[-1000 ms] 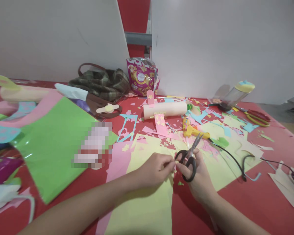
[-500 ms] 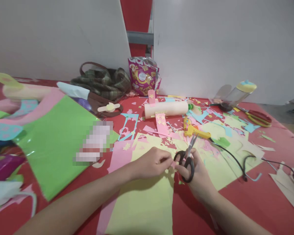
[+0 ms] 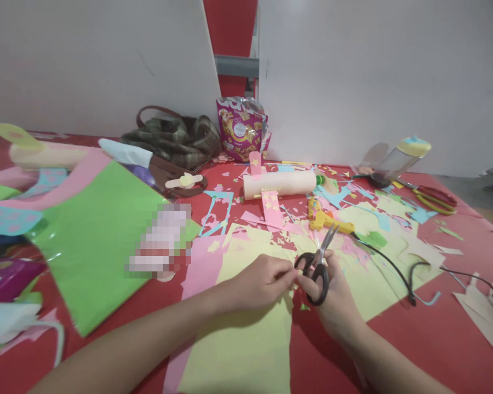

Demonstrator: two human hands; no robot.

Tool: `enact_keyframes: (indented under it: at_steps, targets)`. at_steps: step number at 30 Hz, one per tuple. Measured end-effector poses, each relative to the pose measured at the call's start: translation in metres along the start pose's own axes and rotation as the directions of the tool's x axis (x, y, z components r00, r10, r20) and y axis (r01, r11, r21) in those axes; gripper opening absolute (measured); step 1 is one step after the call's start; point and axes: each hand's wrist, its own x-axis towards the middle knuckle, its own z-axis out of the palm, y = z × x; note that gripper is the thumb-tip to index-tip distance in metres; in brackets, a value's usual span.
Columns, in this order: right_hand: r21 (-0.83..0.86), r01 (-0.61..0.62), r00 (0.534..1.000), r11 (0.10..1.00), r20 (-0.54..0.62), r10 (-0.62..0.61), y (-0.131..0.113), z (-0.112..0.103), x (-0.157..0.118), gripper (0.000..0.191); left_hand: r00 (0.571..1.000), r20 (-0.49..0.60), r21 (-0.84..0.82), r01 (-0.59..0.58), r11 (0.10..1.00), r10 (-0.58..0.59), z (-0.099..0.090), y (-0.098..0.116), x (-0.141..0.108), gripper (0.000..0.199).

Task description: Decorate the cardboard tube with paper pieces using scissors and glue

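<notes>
The right hand point(image 3: 333, 293) holds black-handled scissors point(image 3: 322, 273), blades pointing away and slightly parted; the left hand point(image 3: 266, 279) pinches a tiny scrap point(image 3: 300, 272) beside the right thumb. Yellow paper point(image 3: 246, 345) lies beneath. Beyond, a yellow glue gun point(image 3: 333, 222) rests near a cream tube point(image 3: 287, 184), a purple snack bag point(image 3: 241, 131) behind.

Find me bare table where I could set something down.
Best: red table between the right forearm, pale yellow paper and beige scrap. Narrower: between the green sheet and left forearm. Crowded: around the yellow glue gun.
</notes>
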Motion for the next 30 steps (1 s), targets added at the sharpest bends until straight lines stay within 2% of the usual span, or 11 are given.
enact_keyframes:
  at_steps: [6,14,17,21,26,30]
  targets:
    - [-0.002,0.009,1.0,1.0,0.007,-0.009,-0.003,0.002,-0.002,0.032,0.999,0.027,-0.022,0.023,0.999,-0.022,-0.002,0.002,-0.001,0.028]
    - [-0.022,-0.026,0.999,0.999,0.023,0.027,-0.003,0.001,-0.004,0.03,0.999,-0.026,-0.008,0.018,1.0,-0.019,-0.016,0.002,-0.001,0.029]
    - [0.006,-0.071,0.987,0.997,0.142,0.07,-0.003,0.0,-0.006,0.029,0.993,-0.114,-0.011,0.029,1.0,-0.03,-0.027,0.004,-0.001,0.029]
    - [0.081,-0.09,0.936,0.993,0.347,0.056,-0.003,0.0,-0.01,0.031,0.976,-0.204,-0.071,0.058,0.996,-0.071,-0.041,0.011,-0.004,0.03]
    - [0.071,-0.101,0.859,0.992,0.509,0.051,0.0,-0.003,-0.012,0.038,0.974,-0.201,-0.131,0.081,0.988,-0.107,-0.048,0.018,-0.007,0.032]
    - [0.043,-0.088,0.821,0.995,0.569,0.048,0.012,-0.007,-0.007,0.039,0.98,-0.178,-0.098,0.077,0.992,-0.094,-0.046,0.019,-0.007,0.031]
